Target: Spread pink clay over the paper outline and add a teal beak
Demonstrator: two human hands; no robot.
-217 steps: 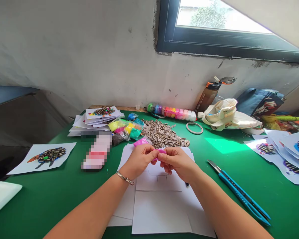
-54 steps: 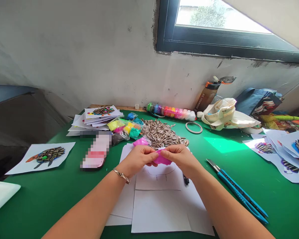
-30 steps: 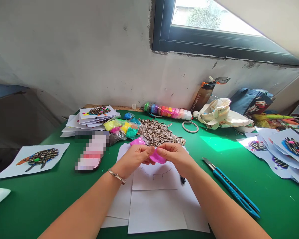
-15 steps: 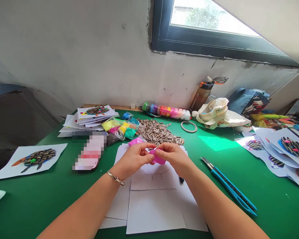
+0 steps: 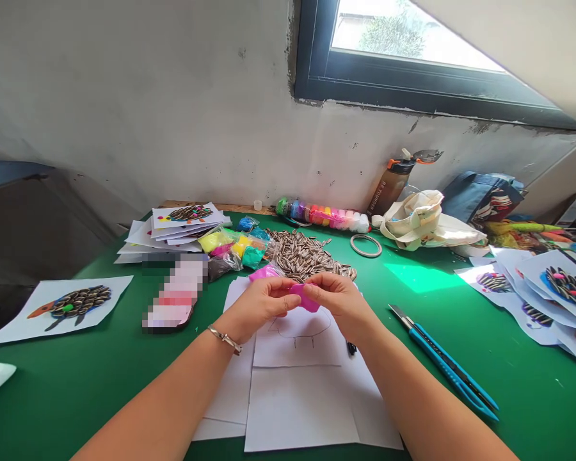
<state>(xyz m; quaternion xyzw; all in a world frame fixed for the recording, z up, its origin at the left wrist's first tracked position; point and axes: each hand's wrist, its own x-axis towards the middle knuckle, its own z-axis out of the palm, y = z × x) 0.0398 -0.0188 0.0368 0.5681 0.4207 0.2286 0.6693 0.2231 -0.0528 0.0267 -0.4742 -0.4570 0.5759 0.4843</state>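
Note:
Between the fingertips of my two hands is a piece of pink modelling clay (image 5: pixel 307 299), held above the paper. My left hand (image 5: pixel 264 304) pinches its left side, a metal bracelet on the wrist. The thumb and fingers of my right hand (image 5: pixel 342 301) close on the right side. Below lies a white sheet (image 5: pixel 297 349) with a pencil-thin outline of a rounded body and short legs, partly covered by my hands. A bag of pink clay (image 5: pixel 264 272) rests just beyond my left hand. Behind both hands spreads a heap of striped sunflower seeds (image 5: pixel 307 253).
A blue utility knife (image 5: pixel 448 365) lies right of the paper, blade pointing away. Bagged clay (image 5: pixel 242 246), a tape ring (image 5: pixel 365 246) and a brown bottle (image 5: pixel 388 186) stand farther back. Seed pictures (image 5: pixel 79 306) lie at left, more (image 5: pixel 566 285) at right. A blurred-out phone-like object (image 5: pixel 175 294) is left.
The pink clay looks more stretched and flattened between my fingers, and my fingertips have shifted slightly. The whole view has moved a little; the other things lie as before.

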